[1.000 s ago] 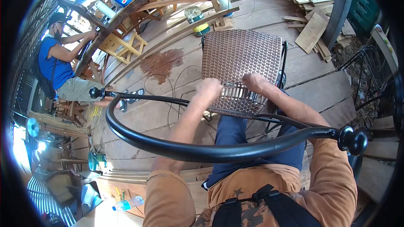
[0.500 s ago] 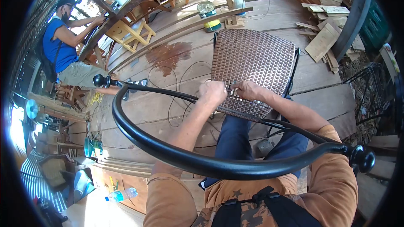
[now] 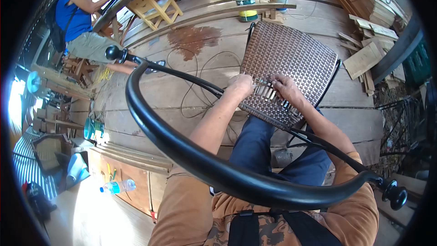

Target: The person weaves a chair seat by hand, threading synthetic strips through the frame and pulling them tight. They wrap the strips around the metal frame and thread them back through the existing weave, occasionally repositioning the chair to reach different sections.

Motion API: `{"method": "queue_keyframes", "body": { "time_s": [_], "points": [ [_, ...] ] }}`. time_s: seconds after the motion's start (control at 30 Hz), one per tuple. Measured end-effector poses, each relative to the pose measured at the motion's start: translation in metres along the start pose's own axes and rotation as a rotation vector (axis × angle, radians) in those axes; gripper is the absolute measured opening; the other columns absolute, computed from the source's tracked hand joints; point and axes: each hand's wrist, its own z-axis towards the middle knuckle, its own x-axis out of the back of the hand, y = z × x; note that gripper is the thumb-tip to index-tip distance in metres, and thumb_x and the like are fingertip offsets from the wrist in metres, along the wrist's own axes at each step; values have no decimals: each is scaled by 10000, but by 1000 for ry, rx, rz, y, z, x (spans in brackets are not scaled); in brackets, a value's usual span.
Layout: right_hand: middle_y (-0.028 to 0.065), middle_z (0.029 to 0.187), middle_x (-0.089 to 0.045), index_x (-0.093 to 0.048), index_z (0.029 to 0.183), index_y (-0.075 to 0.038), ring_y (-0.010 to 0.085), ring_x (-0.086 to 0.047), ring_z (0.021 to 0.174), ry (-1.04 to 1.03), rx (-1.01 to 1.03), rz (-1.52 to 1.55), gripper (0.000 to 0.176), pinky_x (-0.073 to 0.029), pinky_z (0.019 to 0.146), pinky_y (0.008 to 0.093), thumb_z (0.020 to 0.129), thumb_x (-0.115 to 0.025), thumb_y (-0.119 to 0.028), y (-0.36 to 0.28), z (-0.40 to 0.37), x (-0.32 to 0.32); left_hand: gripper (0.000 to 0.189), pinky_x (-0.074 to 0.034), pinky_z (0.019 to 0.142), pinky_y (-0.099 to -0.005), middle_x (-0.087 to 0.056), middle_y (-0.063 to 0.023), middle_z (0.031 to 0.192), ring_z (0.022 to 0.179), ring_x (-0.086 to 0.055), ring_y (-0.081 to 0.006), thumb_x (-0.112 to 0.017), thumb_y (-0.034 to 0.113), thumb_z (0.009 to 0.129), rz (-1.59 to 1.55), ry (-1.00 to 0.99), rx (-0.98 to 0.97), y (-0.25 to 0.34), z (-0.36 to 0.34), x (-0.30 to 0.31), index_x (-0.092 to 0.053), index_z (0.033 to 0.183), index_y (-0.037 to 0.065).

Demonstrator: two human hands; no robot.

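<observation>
Presently, both hands work at the lower centre of the woven panel (image 3: 296,50), which rests tilted on the person's knees in the middle of the frame, its far edge toward the floorboards (image 3: 150,109).

Hands: the left hand (image 3: 241,86) is clenched, apparently pinching a pale weaving strand (image 3: 258,84) at the edge of the open section (image 3: 269,93), where only bare uprights show. The right hand (image 3: 284,86) lies just beside it, fingers curled down and gripping the weave. Whether it also pinches a strand cannot be told.

Risks, as judged:
- A strand pulled too hard or off-line could kink, snap or skip an upright and leave a visible fault in the pattern. The clenched grip hides the strand's path.
- The panel is propped on the knees only. A sharp tug could slide it off toward the floor.
- The black tubular frame (image 3: 182,150) arcs across the lower frame between body and hands. A forearm could knock against it and jolt the work.
- Loose cables (image 3: 195,75) loop on the boards near the panel, and a foot or a panel corner could snag them.
- A dark stain (image 3: 193,36), possibly wet, lies beyond.

A co-worker (image 3: 75,11) sits well apart at upper left.
</observation>
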Motion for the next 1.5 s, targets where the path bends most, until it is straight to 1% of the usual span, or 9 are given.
{"method": "queue_keyframes", "body": {
  "time_s": [0.33, 0.57, 0.67, 0.83, 1.0, 1.17, 1.37, 1.47, 1.5],
  "points": [
    [9, 600, -534, -599, 1049, 27, 81, -468, 483, -147, -34, -14, 222, -391, 450, 239, 909, -515, -124, -19, -8, 7, 295, -485, 843, -387, -651, -173, 1030, 1009, -616, -298, -536, 215, 789, 82, -10, 12, 5, -12, 20, -685, 986, 55],
    [156, 742, -641, -609, 1116, -47, 265, -635, 660, -184, 326, -797, 319, -498, 626, 379, 853, -460, -150, -3, 10, -13, 288, -481, 855, -381, -637, -154, 1093, 1045, -605, -279, -577, 146, 773, 89, -64, 34, 2, -13, 17, -670, 1025, 43],
    [221, 826, -644, -599, 1115, -32, 342, -640, 755, -206, 166, -1110, 330, -501, 706, 428, 852, -440, -153, -12, 10, -31, 293, -482, 856, -366, -638, -142, 1101, 1054, -604, -252, -611, 95, 757, 84, -108, 78, 5, -16, 23, -669, 1041, 51],
    [269, 877, -629, -590, 1131, -15, 350, -642, 817, -165, 55, -776, 380, -491, 764, 419, 804, -499, -185, -24, 4, -29, 259, -496, 829, -373, -642, -150, 1081, 1029, -615, -273, -614, 77, 767, 38, -31, 44, 1, -10, 14, -673, 1015, 34],
    [91, 694, -615, -604, 1104, 3, 142, -576, 636, -113, -10, -422, 340, -471, 605, 286, 813, -532, -156, -25, -8, -24, 250, -493, 837, -382, -632, -187, 1077, 1021, -615, -296, -574, 73, 784, 9, -18, 7, -1, -1, 7, -672, 1008, 22],
    [10, 704, -589, -594, 1107, -9, 74, -510, 582, -131, 21, -188, 267, -433, 543, 240, 878, -521, -127, -21, -26, 5, 268, -478, 844, -430, -625, -208, 1070, 1012, -610, -328, -502, 126, 816, 37, -3, -118, -4, 14, -7, -672, 986, 9],
    [20, 720, -559, -569, 1120, 25, 57, -478, 551, 725, 26, 79, 283, -385, 475, 201, 920, -524, -170, 11, -171, 144, 256, -468, 713, -455, -638, -204, 901, 845, -615, -368, -497, 239, 828, 0, 67, -179, -14, 47, -22, -658, 842, 41],
    [39, 708, -573, -596, 1025, 20, 79, -465, 520, 1141, -61, 102, 242, -380, 474, 231, 892, -499, -159, 64, -331, 177, 306, -456, 775, -441, -645, -196, 887, 854, -610, -356, -540, 307, 834, 183, 252, -582, -71, 125, -62, -668, 864, 30],
    [40, 709, -573, -606, 996, 18, 79, -472, 537, 1291, -30, 153, 231, -386, 486, 239, 883, -497, -151, 81, -388, 170, 307, -446, 791, -430, -651, -191, 882, 867, -615, -336, -560, 298, 825, 76, 141, -640, -27, 62, -11, -665, 858, 12]
  ]
}}
